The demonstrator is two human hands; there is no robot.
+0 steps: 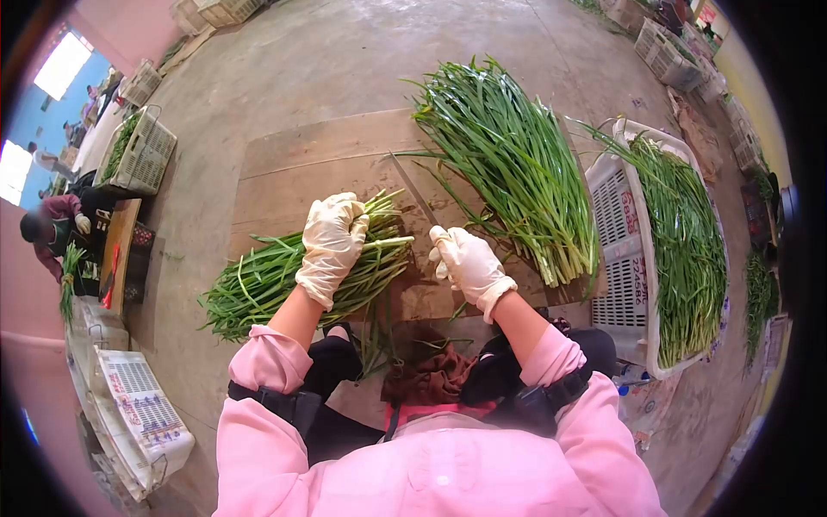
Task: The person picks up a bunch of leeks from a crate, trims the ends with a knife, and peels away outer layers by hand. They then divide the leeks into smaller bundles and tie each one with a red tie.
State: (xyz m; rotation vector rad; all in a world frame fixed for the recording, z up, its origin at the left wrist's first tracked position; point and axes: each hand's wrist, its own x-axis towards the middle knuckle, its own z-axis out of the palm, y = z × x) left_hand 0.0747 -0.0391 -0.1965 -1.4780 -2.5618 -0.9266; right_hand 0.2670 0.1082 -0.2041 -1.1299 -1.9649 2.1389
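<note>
A slim knife (413,188) slants over the brown surface (293,172), tip forward and left. A bunch of greens (267,280) lies left of it, pale stem ends pointing right; a larger, glossy pile of greens (512,164) lies right, pale ends nearest.

Red print (638,280) on the white crate (612,293) is unclear.

The board (301,177) looks like matt, stained wood. On it lie glossy leaves (508,164); over it, thin, wrinkled, rubbery gloves (332,246) and a metal knife (415,189); right of it, a plastic crate (612,215); around it, smooth concrete floor (362,60).
</note>
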